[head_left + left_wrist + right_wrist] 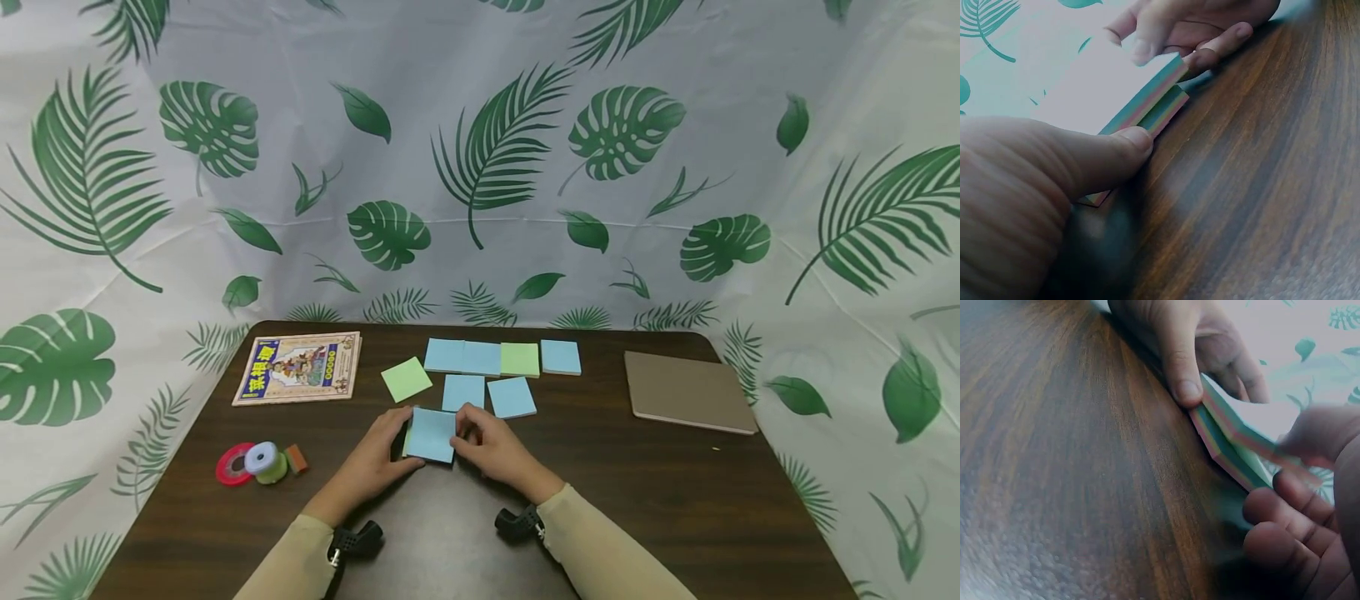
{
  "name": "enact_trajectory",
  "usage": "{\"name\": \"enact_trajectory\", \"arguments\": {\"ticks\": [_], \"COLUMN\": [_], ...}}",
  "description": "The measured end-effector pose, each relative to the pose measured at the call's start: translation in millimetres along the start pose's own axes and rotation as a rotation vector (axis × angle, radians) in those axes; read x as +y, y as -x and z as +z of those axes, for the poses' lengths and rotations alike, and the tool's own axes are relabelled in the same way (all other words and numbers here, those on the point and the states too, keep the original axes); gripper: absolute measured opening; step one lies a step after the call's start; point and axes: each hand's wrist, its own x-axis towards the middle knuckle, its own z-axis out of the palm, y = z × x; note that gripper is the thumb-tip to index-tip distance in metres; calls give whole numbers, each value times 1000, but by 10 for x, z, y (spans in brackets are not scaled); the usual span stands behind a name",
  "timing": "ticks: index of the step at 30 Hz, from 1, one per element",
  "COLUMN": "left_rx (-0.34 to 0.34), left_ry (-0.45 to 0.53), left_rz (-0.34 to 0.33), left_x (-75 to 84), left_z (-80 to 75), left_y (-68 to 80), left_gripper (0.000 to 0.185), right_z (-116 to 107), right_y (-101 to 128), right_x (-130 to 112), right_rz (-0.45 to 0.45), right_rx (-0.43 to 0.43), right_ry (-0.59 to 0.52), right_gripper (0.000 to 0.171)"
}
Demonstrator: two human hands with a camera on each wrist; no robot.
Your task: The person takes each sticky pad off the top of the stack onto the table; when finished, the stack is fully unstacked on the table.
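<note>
Hands (378, 458) (495, 450) gripping sticky-note pad (431, 435) edges, table (637, 483)

A dark wooden table (637, 483) carries everything. Beyond the hands (442, 450) lie loose blue and green sticky notes (480, 375). Beyond and to their left lies a picture book (298, 367); nearer on that side sit tape rolls (251, 462). Far to their right rests a tan board (688, 392).

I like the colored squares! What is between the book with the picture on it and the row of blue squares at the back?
A single green sticky note, tilted, lies between the book and the row of notes; the head view shows it.
</note>
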Motion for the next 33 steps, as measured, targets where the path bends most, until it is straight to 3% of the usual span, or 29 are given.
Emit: {"name": "enact_trajectory", "arguments": {"ticks": [9,12,16,21,26,33], "left_rx": [-17,-23,-19,-20,-25,-36], "left_ry": [-19,-23,-35,-18,-6,-5], "left_rz": [23,27,41,25,25,34], "left_x": [15,19,14,23,32,37], "left_z": [-17,-24,-22,-42,-55,-37], "left_y": [19,35,52,50,38,27], "left_gripper": [76,72,71,71,69,66], "right_z": [38,18,-63,-228,-426,-739], "right_y": [21,35,44,26,25,62], "right_x": [10,-28,-55,26,180,367], "right_rz": [-70,-49,-12,-45,-115,-120], "right_rx": [125,172,266,463,646,859], "right_ry": [-169,-277,-338,-312,-225,21], "right_gripper": [17,17,15,15,34,37]}}
